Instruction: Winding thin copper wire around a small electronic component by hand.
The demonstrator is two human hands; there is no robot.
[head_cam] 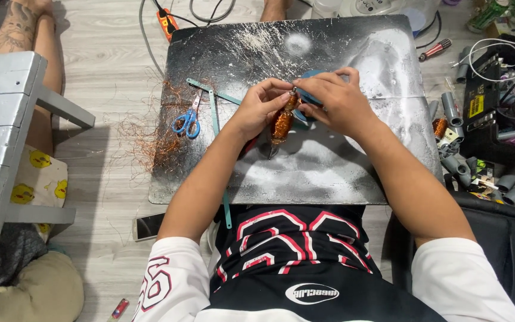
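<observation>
Both hands met mid-board: left hand (pixel 258 107) gripped the copper coil (pixel 282 122), its long axis pointing back toward the body, while right hand (pixel 335 98) fingers pinched its far top end.

The right hand (pixel 333 95) covers most of a blue object (pixel 309 76), so its shape is not clear. The left hand (pixel 261 106) hides the upper part of the copper coil (pixel 282 123). The dark tip below the coil is too small to identify. Another person's leg (pixel 28 36) is cut by the top edge.
</observation>
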